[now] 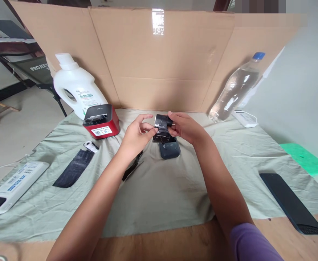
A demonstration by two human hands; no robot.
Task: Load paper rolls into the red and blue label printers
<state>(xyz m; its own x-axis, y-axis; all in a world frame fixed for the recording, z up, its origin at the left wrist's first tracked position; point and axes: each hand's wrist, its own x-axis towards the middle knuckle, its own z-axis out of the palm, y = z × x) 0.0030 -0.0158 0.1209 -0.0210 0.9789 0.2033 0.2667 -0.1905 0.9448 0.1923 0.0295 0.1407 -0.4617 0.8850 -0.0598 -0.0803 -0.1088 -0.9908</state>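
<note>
Up above the cloth, both hands are at a small roll [162,120] with a shiny black outer face and a white edge. Its black loose end hangs down below. My right hand [184,127] grips the roll from the right, thumb on top. At the left edge, my left hand [141,132] pinches the strip between thumb and a finger, with its index finger held off. A small dark device [170,149] lies on the cloth just beneath, partly covered by the strip. Under my left forearm a black strip [131,169] is partly hidden.
Left: a red and black box-shaped device [101,121], a white jug [76,85], a white roll [90,146] with its black strip [74,168], and a white power strip-like device [16,186]. Right: a water bottle [236,88] and a phone [292,203]. Cardboard [161,58] stands behind.
</note>
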